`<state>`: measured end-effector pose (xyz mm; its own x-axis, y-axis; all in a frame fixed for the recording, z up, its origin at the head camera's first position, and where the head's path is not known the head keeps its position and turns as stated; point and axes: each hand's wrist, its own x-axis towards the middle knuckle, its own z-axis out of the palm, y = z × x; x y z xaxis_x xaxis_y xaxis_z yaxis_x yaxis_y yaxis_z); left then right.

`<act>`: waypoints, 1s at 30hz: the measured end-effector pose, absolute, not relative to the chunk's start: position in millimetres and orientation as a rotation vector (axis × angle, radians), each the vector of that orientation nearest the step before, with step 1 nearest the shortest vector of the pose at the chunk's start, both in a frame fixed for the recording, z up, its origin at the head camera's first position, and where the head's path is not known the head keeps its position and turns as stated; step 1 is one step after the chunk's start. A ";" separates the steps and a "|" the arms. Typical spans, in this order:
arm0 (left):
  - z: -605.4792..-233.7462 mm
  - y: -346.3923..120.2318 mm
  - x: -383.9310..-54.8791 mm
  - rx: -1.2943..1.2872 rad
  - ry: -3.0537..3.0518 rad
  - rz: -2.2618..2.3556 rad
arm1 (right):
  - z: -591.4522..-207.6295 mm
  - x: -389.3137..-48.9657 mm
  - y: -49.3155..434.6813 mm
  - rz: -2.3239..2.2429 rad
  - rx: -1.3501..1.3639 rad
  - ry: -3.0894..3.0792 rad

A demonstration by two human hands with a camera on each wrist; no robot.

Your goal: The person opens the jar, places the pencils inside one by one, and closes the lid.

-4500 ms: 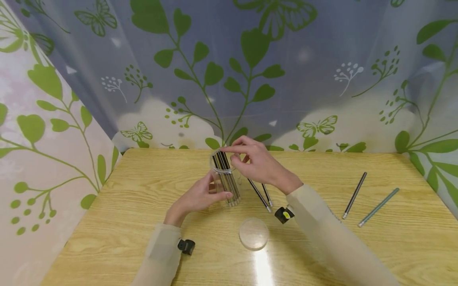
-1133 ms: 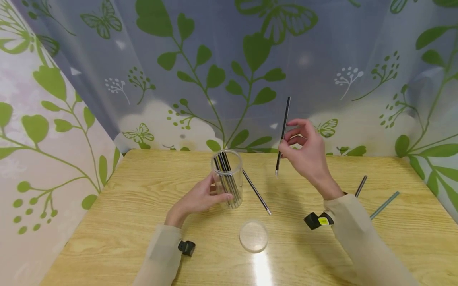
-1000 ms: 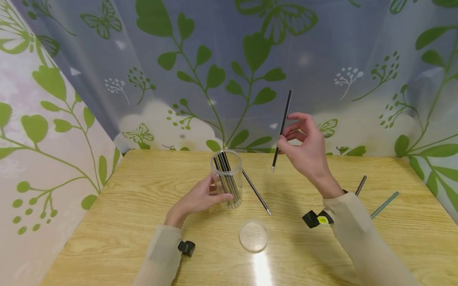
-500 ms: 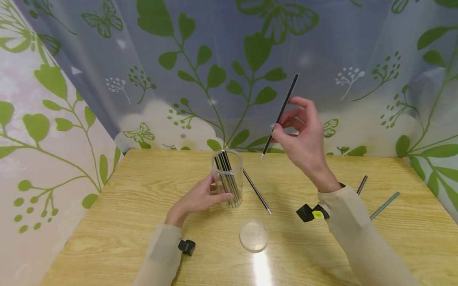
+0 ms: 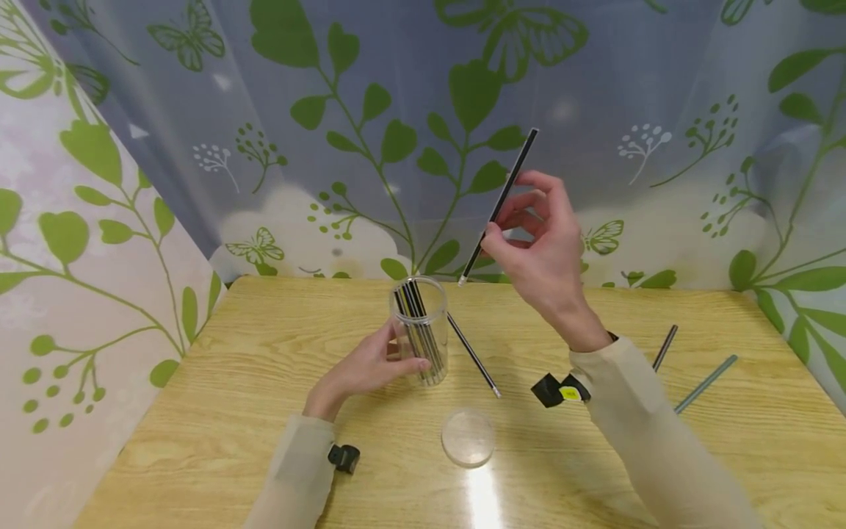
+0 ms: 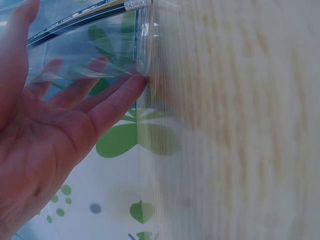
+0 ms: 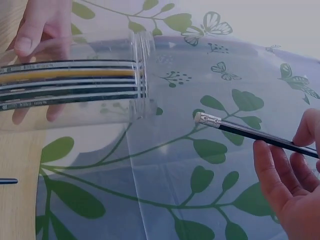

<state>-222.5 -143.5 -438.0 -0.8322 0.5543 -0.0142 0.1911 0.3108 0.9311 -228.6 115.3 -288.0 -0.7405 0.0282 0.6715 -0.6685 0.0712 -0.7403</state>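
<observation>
A clear plastic jar (image 5: 438, 339) stands on the wooden table, with several dark pencils (image 5: 418, 334) leaning inside it. My left hand (image 5: 366, 365) grips the jar low on its left side, thumb across the front; the left wrist view shows fingers behind the clear wall. Up and to the right of the jar, my right hand (image 5: 545, 253) pinches a black pencil (image 5: 507, 188) between thumb and fingers. That pencil is tilted, its white eraser end down and pointing toward the jar's open rim. In the right wrist view the eraser end (image 7: 207, 119) is apart from the jar mouth.
One black pencil (image 5: 474, 356) lies on the table just right of the jar. A round clear lid (image 5: 468, 438) lies in front. Farther right are a dark pencil (image 5: 665, 347) and a green pencil (image 5: 706, 383), partly behind the right sleeve. A patterned curtain (image 5: 562, 147) hangs behind the table.
One of two pencils beside the jar was picked up by the right hand, then raised, tilted and carried left toward the jar. The left hand has kept its grip on the jar.
</observation>
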 end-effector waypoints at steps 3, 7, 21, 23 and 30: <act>-437.8 -143.3 -222.4 0.679 2.240 1.539 | -289.3 -228.5 110.0 1.719 0.665 -1.838; -437.6 -143.2 -222.5 0.688 2.223 1.551 | -292.2 -229.4 104.0 1.686 0.716 -1.862; -436.6 -144.2 -223.3 0.670 2.240 1.542 | -304.9 -237.3 92.0 1.502 0.763 -1.963; -437.4 -144.3 -223.3 0.672 2.235 1.543 | -308.1 -238.3 91.3 1.485 0.757 -1.989; -439.6 -142.7 -223.6 0.679 2.236 1.541 | -317.5 -240.7 87.9 1.433 0.789 -2.040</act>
<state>-223.6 -142.7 -439.6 -0.8276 0.5613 -0.0089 0.1916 0.2974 0.9353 -240.7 87.9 -317.5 -0.6946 -0.1630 0.7007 -0.7144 0.2702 -0.6454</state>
